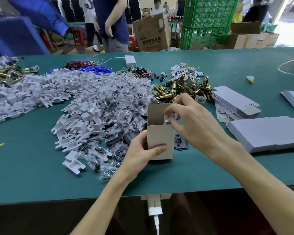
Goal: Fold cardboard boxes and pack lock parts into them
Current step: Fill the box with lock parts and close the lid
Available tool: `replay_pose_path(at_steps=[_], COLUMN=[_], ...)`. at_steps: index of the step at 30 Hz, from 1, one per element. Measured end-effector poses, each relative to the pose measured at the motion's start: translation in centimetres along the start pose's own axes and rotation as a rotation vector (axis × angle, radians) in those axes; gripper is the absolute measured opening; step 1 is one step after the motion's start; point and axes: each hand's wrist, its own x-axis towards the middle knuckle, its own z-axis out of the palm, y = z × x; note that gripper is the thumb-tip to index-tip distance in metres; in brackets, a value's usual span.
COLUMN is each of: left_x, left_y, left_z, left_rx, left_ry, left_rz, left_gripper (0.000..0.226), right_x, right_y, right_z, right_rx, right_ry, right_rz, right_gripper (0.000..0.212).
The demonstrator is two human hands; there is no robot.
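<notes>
A small grey cardboard box (160,138) stands upright and open-topped on the green table (32,167). My left hand (141,153) grips its lower part, thumb across the front face. My right hand (190,121) reaches over the open top and pinches a small white plastic part (167,119) at the box mouth. Brass lock latches (182,89) lie in a heap just behind the box. A dark metal plate (180,141) lies flat to the right of the box.
A wide heap of white plastic inserts (75,99) and bagged screws (119,99) lies to the left. Flat unfolded boxes (234,102) and folded box stacks (268,133) sit at the right. People stand beyond the far edge, near a large brown carton (151,33) and green crates (207,21).
</notes>
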Motion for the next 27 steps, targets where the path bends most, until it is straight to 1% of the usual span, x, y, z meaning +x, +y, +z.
replay_pose_path(at_steps=[3, 5, 7, 10, 12, 14, 15, 17, 19, 21, 23, 27], left_x=[0.0, 0.0, 0.0, 0.0, 0.1, 0.1, 0.1, 0.2, 0.2, 0.2, 0.2, 0.3], left_y=[0.0, 0.0, 0.0, 0.0, -0.2, -0.2, -0.2, -0.1, -0.1, -0.3, -0.4, -0.5], left_z=[0.0, 0.1, 0.1, 0.0, -0.1, -0.1, 0.0, 0.0, 0.0, 0.0, -0.1, -0.1], left_rx=[0.001, 0.001, -0.007, -0.006, 0.004, 0.003, -0.005, -0.028, -0.038, -0.031, -0.014, 0.006], left_ry=[0.004, 0.004, 0.003, 0.006, 0.008, 0.017, 0.028, 0.065, 0.093, 0.099, 0.097, 0.085], left_rz=[0.001, 0.001, -0.003, -0.006, -0.006, -0.005, -0.004, -0.003, 0.004, 0.007, 0.003, 0.001], left_gripper=[0.042, 0.042, 0.043, 0.044, 0.044, 0.045, 0.047, 0.050, 0.050, 0.048, 0.046, 0.047], right_x=[0.0, 0.0, 0.0, 0.2, 0.4, 0.4, 0.3, -0.1, -1.0, -1.7, -2.1, -2.1], right_y=[-0.1, 0.1, 0.4, 1.2, 2.4, 3.8, 4.6, 5.8, 6.5, 6.5, 6.4, 6.5], right_z=[0.0, 0.2, 0.3, 0.4, 0.5, 1.2, 1.7, 3.0, 4.4, 5.6, 6.4, 6.8], right_rx=[-0.079, -0.066, 0.019, 0.195, 0.271, 0.316, 0.307, 0.216, 0.138, 0.087, 0.047, 0.030], right_ry=[0.006, 0.006, 0.026, 0.149, 0.227, 0.228, 0.184, 0.005, -0.200, -0.343, -0.381, -0.356], right_rz=[0.003, 0.002, 0.017, 0.062, 0.127, 0.226, 0.279, 0.368, 0.414, 0.420, 0.421, 0.407], right_gripper=[0.019, 0.020, 0.018, 0.013, 0.012, 0.013, 0.011, 0.012, 0.022, 0.037, 0.043, 0.036])
